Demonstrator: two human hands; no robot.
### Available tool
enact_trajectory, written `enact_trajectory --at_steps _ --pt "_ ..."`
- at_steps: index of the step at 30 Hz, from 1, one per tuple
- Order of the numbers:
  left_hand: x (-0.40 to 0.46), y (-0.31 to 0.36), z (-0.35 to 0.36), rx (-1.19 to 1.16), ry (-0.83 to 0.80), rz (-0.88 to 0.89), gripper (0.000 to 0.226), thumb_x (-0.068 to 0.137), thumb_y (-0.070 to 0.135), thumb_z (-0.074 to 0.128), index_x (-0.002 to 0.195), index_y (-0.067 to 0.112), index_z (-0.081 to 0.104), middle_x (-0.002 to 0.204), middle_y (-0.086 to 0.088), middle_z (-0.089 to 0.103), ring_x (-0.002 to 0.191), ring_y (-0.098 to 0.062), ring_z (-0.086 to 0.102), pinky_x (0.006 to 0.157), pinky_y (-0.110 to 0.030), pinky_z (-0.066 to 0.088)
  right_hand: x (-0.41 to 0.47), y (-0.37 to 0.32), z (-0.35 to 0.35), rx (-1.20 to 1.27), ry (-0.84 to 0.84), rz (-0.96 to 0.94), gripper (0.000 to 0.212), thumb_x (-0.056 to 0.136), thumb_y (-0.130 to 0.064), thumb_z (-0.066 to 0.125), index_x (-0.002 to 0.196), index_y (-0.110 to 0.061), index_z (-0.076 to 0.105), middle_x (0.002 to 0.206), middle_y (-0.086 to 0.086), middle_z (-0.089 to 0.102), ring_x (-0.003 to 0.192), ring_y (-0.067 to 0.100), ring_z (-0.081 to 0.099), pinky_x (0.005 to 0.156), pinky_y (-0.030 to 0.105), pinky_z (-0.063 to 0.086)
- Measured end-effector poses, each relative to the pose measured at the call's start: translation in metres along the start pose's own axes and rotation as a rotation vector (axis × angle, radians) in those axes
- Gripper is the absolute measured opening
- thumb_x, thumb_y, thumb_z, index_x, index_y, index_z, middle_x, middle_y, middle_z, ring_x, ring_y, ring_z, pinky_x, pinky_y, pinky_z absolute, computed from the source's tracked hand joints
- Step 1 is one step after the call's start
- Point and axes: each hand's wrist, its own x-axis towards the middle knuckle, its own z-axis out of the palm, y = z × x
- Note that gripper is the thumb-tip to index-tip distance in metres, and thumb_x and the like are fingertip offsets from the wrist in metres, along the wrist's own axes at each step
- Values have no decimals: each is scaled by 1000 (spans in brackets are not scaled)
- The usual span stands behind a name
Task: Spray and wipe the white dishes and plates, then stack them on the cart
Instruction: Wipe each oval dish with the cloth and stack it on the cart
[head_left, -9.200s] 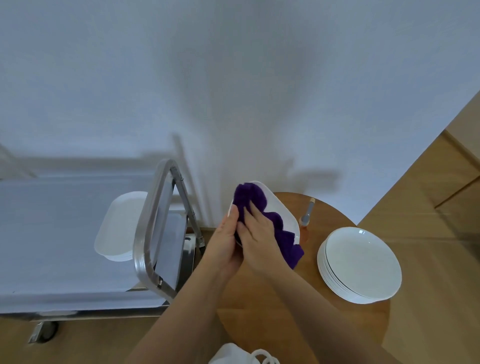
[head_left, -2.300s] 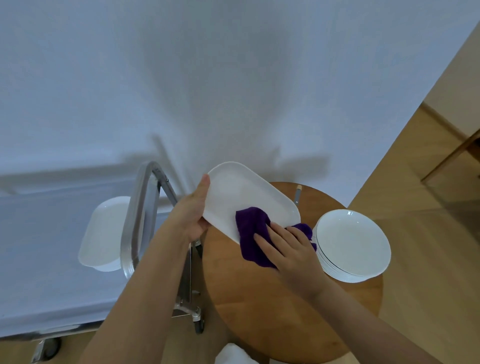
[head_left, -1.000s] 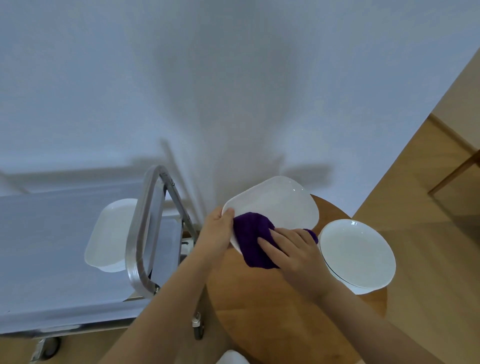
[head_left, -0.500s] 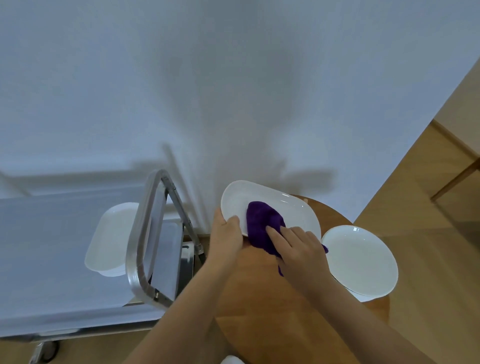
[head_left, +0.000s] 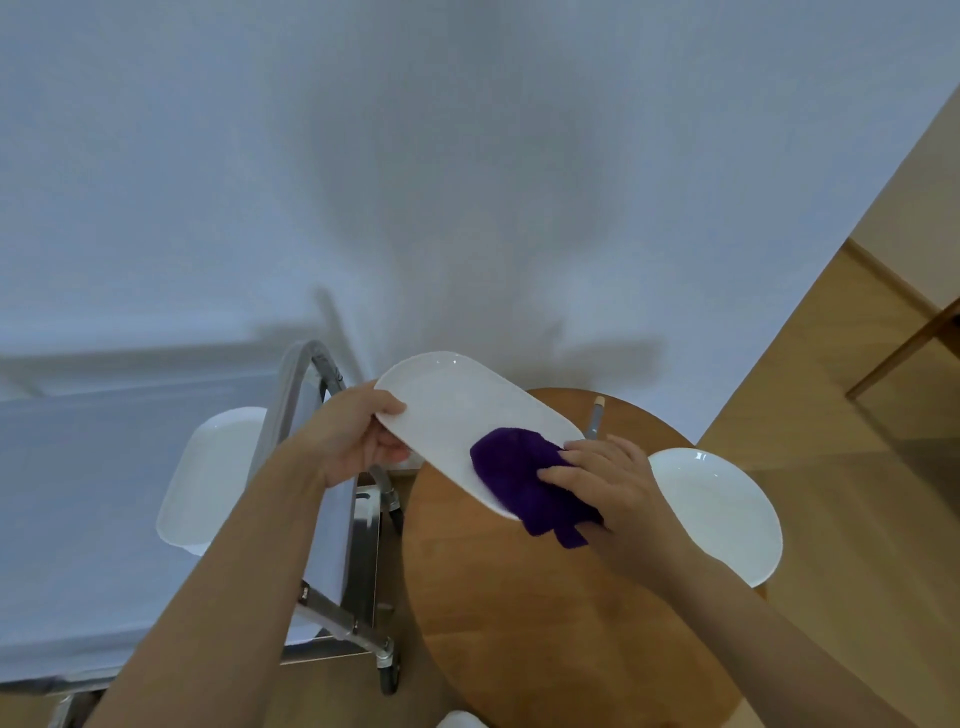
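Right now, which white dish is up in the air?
The long oval dish: the left hand grips its end, and the purple cloth is on it. The cart dish and the round plates lie flat.

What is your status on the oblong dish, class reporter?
Left hand grips dish rim. Right hand presses cloth on dish. Cart path unblocked.

Tilted white oblong dish (head_left: 457, 415), cloth-covered end
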Motion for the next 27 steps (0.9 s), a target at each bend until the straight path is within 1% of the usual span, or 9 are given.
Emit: enact_trajectory --at_steps 2,3,6,9,12,16,22,24,27 --pt "0 -2 -3 11 -26 -79 28 95 26 49 116 8 50 91 -13 72 77 -27 70 62 -33 59 10 -2 -14 282 -67 156 42 66 -6 80 99 -29 68 95 -9 70 94 6 64 77 22 52" --pt "0 -4 -1 54 -33 -115 45 91 45 52 118 10 50 102 -14 71 86 -30 71 63 -35 60 14 -2 -23 463 -117 283 41 73 -6 75 93 -40 66 93 -14 68 89 1 64 70 13 49" --pt "2 -22 12 195 -44 -132 91 66 75 47 141 24 36 138 -1 48 126 -29 50 83 -37 53 19 13 -38 944 -186 556 36 76 -8 74 91 -40 67 89 -9 71 82 10 68 65 18 52" --pt "2 -43 24 110 -59 52 58 86 52 54 135 24 43 140 -3 47 131 -26 45 104 -45 40 18 31 -44 1275 -190 718 38 65 -16 79 101 -23 68 98 10 71 89 28 68 71 33 56" --pt "1 -52 25 -239 -121 47 66 65 35 82 122 11 58 115 -14 67 107 -30 64 91 -45 53 11 41 -40 1523 -200 846 35 70 -13 67 106 -15 65 100 13 69 89 30 67 71 37 56" --pt "0 -59 35 -393 -133 -32 49 65 8 73 113 8 64 104 -18 71 92 -33 69 67 -43 59 0 38 -20 1693 -46 1046 52 59 -23 82 107 -15 63 96 12 69 83 28 68 70 40 56" --pt "-3 -67 63 -555 -11 -62 49 65 13 73 112 4 63 101 -18 72 86 -31 71 60 -39 58 -5 27 6 1867 384 1319 36 73 -40 64 101 -18 62 76 3 72 68 20 69 59 33 56" --pt "-4 -71 71 -619 12 -47 44 67 17 72 109 5 65 101 -16 72 87 -30 71 61 -41 58 -3 23 12 1848 466 1319 34 86 -45 53 108 -20 60 81 2 73 76 21 69 62 34 56" --pt "-8 -77 93 -670 -9 -28 50 76 27 66 123 9 58 115 -16 68 101 -33 67 77 -47 57 8 9 23 1834 533 1278 52 81 -51 55 124 -20 57 102 3 71 84 20 70 67 35 58"
